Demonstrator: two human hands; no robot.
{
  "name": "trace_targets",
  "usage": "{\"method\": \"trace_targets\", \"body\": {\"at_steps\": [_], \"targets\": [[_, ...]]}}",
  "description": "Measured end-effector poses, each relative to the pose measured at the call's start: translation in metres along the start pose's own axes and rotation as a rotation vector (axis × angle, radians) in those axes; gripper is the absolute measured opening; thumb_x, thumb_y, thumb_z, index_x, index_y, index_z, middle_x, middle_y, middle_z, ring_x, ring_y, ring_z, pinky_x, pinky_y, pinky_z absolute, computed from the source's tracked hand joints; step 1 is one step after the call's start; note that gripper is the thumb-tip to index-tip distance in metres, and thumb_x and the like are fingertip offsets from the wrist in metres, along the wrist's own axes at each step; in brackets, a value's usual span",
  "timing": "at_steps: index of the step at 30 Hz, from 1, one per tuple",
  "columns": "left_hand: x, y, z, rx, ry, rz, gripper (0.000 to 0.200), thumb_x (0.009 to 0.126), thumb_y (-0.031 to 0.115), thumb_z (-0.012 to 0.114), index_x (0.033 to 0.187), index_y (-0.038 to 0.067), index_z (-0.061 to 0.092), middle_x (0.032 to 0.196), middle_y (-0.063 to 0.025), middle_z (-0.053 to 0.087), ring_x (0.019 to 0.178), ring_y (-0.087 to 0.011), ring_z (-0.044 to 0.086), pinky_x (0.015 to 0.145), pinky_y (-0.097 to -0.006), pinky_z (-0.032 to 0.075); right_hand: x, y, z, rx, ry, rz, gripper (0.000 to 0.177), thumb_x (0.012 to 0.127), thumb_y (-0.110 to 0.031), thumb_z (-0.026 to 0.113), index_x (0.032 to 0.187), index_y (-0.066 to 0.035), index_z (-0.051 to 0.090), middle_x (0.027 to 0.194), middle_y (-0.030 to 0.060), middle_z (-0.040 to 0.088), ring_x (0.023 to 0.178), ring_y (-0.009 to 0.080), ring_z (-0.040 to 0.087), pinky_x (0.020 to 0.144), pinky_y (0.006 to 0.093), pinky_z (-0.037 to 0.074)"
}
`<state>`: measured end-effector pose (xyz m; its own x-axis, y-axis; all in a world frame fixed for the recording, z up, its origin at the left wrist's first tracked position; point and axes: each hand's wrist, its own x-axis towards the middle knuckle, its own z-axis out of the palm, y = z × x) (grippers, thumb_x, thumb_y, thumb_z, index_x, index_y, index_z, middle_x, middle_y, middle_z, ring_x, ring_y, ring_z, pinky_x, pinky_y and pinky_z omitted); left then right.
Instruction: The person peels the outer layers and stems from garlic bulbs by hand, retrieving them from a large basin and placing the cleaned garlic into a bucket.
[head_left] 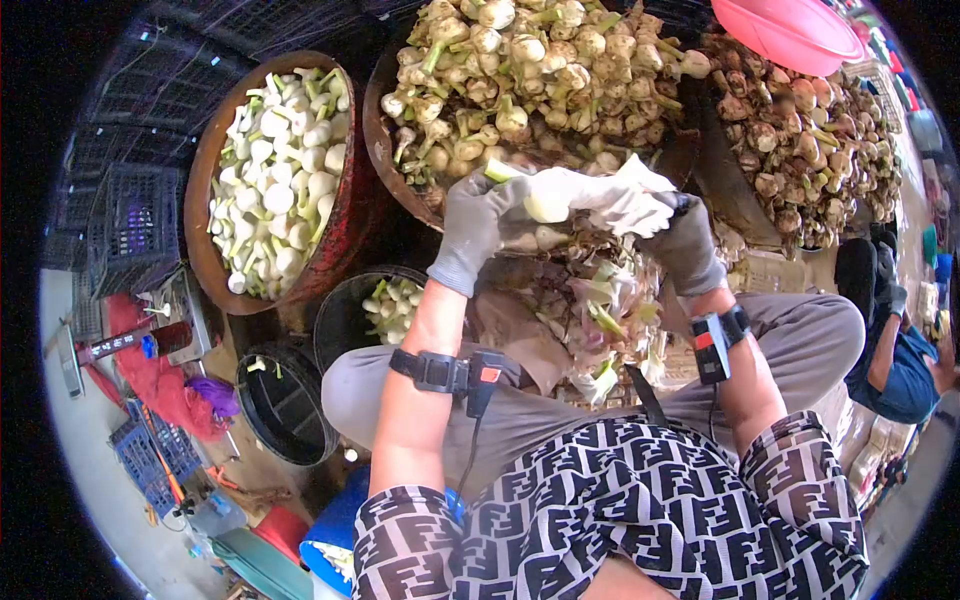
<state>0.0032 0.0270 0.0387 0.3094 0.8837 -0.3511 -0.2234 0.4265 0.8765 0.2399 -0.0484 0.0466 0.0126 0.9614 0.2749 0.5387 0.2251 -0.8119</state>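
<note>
My left hand (pixel 473 228), in a grey glove, is closed around the green stem of a garlic bulb (pixel 547 197) that is smooth and white. My right hand (pixel 688 246), gloved too, is closed on the loose white garlic skin (pixel 628 198), which spreads out from the bulb's far side. Both hands are raised over my lap at the near rim of a wide pan heaped with unpeeled garlic (pixel 520 90). Purple and green garlic peelings (pixel 600 320) lie below them, between my legs. Gloves hide the exact grip of the fingertips.
A rusty tub (pixel 196 225) of clean white garlic stands at the left. Below it are a black bucket (pixel 325 335) holding bulbs and another black bucket (pixel 290 425). Soiled garlic (pixel 790 140) and a pink basin (pixel 790 35) are at the right. Another person (pixel 895 365) sits at far right.
</note>
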Motion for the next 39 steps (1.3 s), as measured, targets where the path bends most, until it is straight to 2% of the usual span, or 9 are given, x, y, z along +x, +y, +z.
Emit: {"method": "trace_targets", "body": {"at_steps": [5,9,10,11,13,15,29,32,39], "targets": [[0.009,0.000,-0.021,0.130,-0.150,0.361,0.027,0.082,-0.002,0.054,0.109,-0.001,0.053,0.110,-0.0084,0.057,0.096,-0.0168,0.056,0.086,-0.0299,0.049,-0.016,-0.003,-0.040,-0.055,-0.037,0.196,0.017,0.069,-0.009,0.068,0.085,-0.003,0.064,0.080,0.0067,0.065,0.070,0.0164,0.062,0.063,0.0278,0.049],[0.018,0.045,-0.053,-0.967,0.306,0.270,0.046,0.087,0.040,0.049,0.116,0.004,0.048,0.095,-0.0074,0.057,0.073,-0.0161,0.054,0.053,-0.0235,0.043,-0.044,0.035,-0.073,0.092,-0.392,0.302,0.025,0.073,-0.004,0.062,0.098,-0.002,0.061,0.090,0.0088,0.063,0.081,0.0172,0.060,0.074,0.0286,0.047],[0.027,0.029,-0.109,-1.094,-0.280,0.306,0.049,0.085,0.042,0.051,0.114,0.003,0.048,0.089,-0.0058,0.053,0.073,-0.0167,0.051,0.055,-0.0271,0.042,-0.045,0.043,-0.075,0.044,-0.577,0.573,0.028,0.072,-0.005,0.062,0.100,-0.003,0.061,0.091,0.0105,0.063,0.082,0.0204,0.060,0.076,0.0294,0.047],[0.019,0.043,-0.112,-1.163,-0.256,0.394,0.049,0.083,0.039,0.056,0.114,0.003,0.046,0.088,-0.0054,0.049,0.078,-0.0184,0.050,0.059,-0.0304,0.042,-0.045,0.048,-0.075,-0.006,-0.762,0.843,0.030,0.072,-0.007,0.062,0.102,-0.004,0.061,0.091,0.0123,0.063,0.084,0.0235,0.060,0.077,0.0302,0.047],[0.004,0.064,-0.089,-1.039,0.151,0.455,0.053,0.082,0.040,0.056,0.117,0.002,0.044,0.091,-0.0053,0.049,0.081,-0.0187,0.048,0.064,-0.0294,0.040,-0.020,0.018,-0.059,-0.546,-0.803,0.467,0.032,0.073,-0.011,0.059,0.104,-0.010,0.061,0.093,0.0131,0.063,0.087,0.0276,0.060,0.077,0.0325,0.047],[0.008,0.061,-0.070,-1.111,-0.236,0.337,0.046,0.087,0.039,0.050,0.113,0.001,0.051,0.097,-0.0101,0.057,0.080,-0.0188,0.053,0.071,-0.0301,0.048,0.004,0.045,-0.041,-0.592,-0.619,0.359,0.033,0.073,-0.013,0.059,0.105,-0.012,0.061,0.093,0.0132,0.063,0.088,0.0291,0.060,0.078,0.0338,0.046],[0.036,0.039,-0.027,-0.521,0.224,0.086,0.033,0.092,0.028,0.047,0.107,-0.001,0.052,0.085,-0.0072,0.056,0.069,-0.0145,0.053,0.060,-0.0260,0.046,0.179,0.120,0.183,-0.438,-0.351,0.360,0.045,0.072,-0.024,0.063,0.112,-0.006,0.055,0.110,0.0198,0.056,0.104,0.0347,0.052,0.090,0.0391,0.040],[0.036,0.035,-0.025,-0.269,0.216,0.080,0.029,0.091,0.025,0.048,0.104,0.000,0.054,0.083,-0.0054,0.056,0.069,-0.0113,0.052,0.060,-0.0238,0.046,0.176,0.148,0.190,-0.395,-0.257,0.324,0.034,0.074,-0.026,0.061,0.098,-0.002,0.059,0.083,0.0212,0.061,0.076,0.0324,0.060,0.069,0.0390,0.046],[0.042,-0.018,-0.018,0.881,0.201,0.391,0.078,0.063,0.021,0.077,0.126,0.003,0.035,0.128,-0.0207,0.037,0.121,-0.0341,0.036,0.102,-0.0373,0.030,0.096,0.101,0.124,0.978,-0.403,0.773,0.019,0.083,-0.015,0.057,0.098,-0.003,0.059,0.079,0.0005,0.060,0.063,0.0100,0.055,0.054,0.0247,0.046]]}}
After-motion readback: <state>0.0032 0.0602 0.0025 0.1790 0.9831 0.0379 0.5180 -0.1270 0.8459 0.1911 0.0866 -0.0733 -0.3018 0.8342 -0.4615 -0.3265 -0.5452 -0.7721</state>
